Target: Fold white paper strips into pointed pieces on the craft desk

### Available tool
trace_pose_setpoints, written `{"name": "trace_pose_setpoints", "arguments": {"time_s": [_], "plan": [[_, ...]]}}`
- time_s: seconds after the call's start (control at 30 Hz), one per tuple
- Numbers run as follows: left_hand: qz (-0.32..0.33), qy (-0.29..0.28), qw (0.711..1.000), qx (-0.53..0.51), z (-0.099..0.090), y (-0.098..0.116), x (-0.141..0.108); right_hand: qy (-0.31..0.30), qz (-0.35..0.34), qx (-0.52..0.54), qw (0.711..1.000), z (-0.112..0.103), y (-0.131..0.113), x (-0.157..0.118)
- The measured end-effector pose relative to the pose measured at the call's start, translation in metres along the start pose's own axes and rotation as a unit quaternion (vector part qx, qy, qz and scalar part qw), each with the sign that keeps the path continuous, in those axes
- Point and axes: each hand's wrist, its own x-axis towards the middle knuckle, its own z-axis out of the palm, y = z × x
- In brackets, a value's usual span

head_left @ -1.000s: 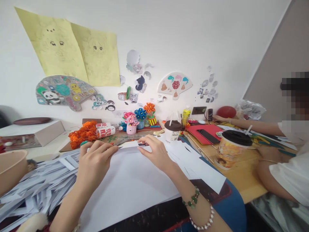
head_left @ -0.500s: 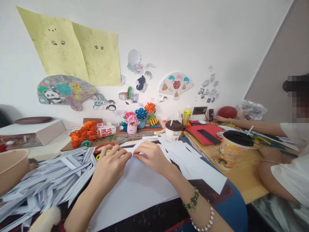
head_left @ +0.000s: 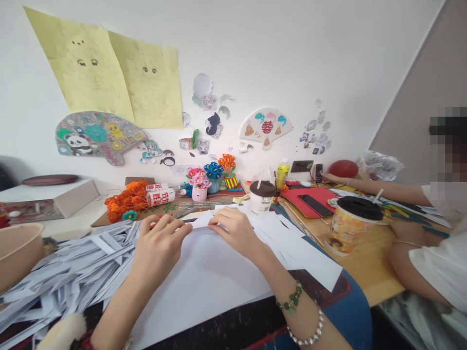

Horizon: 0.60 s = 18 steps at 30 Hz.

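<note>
A large white paper sheet [head_left: 204, 287] lies in front of me, its far edge slightly raised or folded between my hands. My left hand [head_left: 160, 243] pinches that edge at its left part, fingers curled, fingertips partly hidden. A short way to the right, my right hand [head_left: 231, 233] grips the same edge between thumb and fingers. Left of my left forearm is a heap of folded white paper strips [head_left: 83, 270]. Behind my left fingers, a red-handled tool shows only in part. More white sheets [head_left: 310, 257] are spread to the right.
A lidded white cup [head_left: 260, 199] with a straw stands beyond my right hand. Farther right are a larger patterned cup [head_left: 350, 228], a phone [head_left: 314, 206] on a red folder, and another person's arm [head_left: 386, 189]. Craft flowers [head_left: 200, 187] line the back; a pink tub [head_left: 20, 253] sits left.
My hands have drawn apart along the paper's far edge: the left has shifted left and the right slightly right. The other person's arm has hardly moved.
</note>
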Motion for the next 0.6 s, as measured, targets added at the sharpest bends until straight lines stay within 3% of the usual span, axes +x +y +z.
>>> {"name": "trace_pose_setpoints", "arguments": {"time_s": [0.17,0.6], "plan": [[-0.004,0.019,1.0,0.008,0.0,-0.002,0.0,-0.001,0.008,-0.01,1.0,-0.002,0.001,0.0],[0.018,-0.038,0.999,-0.025,0.001,0.009,0.001,-0.017,0.009,0.086,0.996,0.003,-0.014,0.002]]}}
